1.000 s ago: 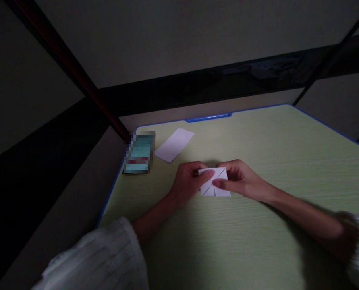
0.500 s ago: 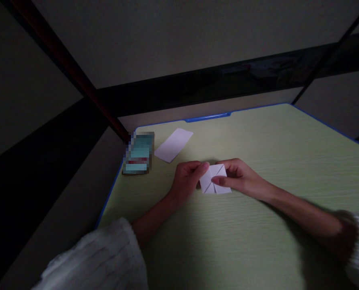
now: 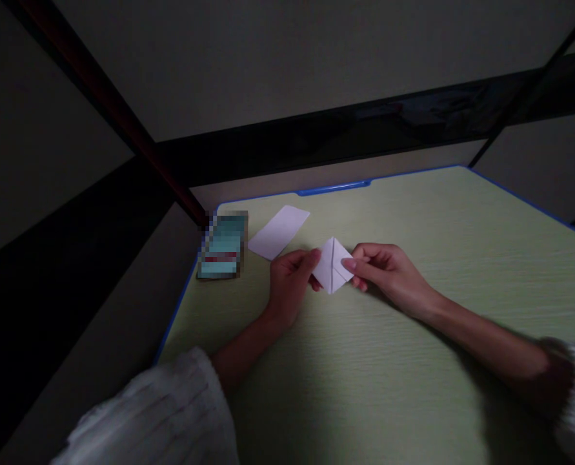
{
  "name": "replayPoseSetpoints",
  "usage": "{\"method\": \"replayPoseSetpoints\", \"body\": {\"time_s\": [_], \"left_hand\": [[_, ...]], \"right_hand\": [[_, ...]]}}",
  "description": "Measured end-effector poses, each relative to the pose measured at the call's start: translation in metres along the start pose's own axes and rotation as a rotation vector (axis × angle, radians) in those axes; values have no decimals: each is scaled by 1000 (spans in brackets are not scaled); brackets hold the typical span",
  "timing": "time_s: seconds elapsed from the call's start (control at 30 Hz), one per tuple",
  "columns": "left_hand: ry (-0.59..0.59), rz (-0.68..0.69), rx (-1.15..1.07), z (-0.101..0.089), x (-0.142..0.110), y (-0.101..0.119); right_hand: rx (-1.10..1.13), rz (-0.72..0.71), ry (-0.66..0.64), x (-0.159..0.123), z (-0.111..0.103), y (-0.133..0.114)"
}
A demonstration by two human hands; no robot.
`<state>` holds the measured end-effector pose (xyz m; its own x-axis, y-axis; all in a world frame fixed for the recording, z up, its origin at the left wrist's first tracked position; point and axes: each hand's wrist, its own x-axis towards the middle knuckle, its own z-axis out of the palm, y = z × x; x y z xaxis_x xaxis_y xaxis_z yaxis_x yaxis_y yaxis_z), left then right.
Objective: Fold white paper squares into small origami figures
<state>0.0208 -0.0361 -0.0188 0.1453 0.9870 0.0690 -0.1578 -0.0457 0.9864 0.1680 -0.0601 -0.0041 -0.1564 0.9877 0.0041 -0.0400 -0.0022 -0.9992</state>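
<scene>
At the middle of the table [image 3: 413, 219], we had the folded paper [image 3: 331, 271] turned corner-up, a crease running down it. Our left hand [image 3: 288, 284] pinched its 9 o'clock corner; our right hand [image 3: 393, 274] gripped the 3 o'clock corner, thumb on top. From the folded paper, a loose sheet [image 3: 279, 232] lay flat toward 10 o'clock, near our left hand. Beyond that sheet, also around 10 o'clock, sat a pixelated rectangular object [image 3: 223, 247], close to the table's left edge.

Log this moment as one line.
left hand: pinching paper | right hand: pinching paper's other side | sheet: flat on table
</scene>
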Motion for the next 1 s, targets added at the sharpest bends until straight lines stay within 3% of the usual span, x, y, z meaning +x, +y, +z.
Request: {"method": "replayPoseSetpoints", "body": {"time_s": [0.13,0.4,0.7,1.0], "left_hand": [[-52,-48,70,1,-3,3],[-33,-46,149,1,-5,9],[-123,-29,211,-2,-5,7],[-74,-13,179,1,-6,9]], "right_hand": [[71,-65,108,2,-1,1],[108,-92,106,2,-4,5],[139,-129,32,-2,-6,3],[91,-37,-79,-2,-2,0]]}}
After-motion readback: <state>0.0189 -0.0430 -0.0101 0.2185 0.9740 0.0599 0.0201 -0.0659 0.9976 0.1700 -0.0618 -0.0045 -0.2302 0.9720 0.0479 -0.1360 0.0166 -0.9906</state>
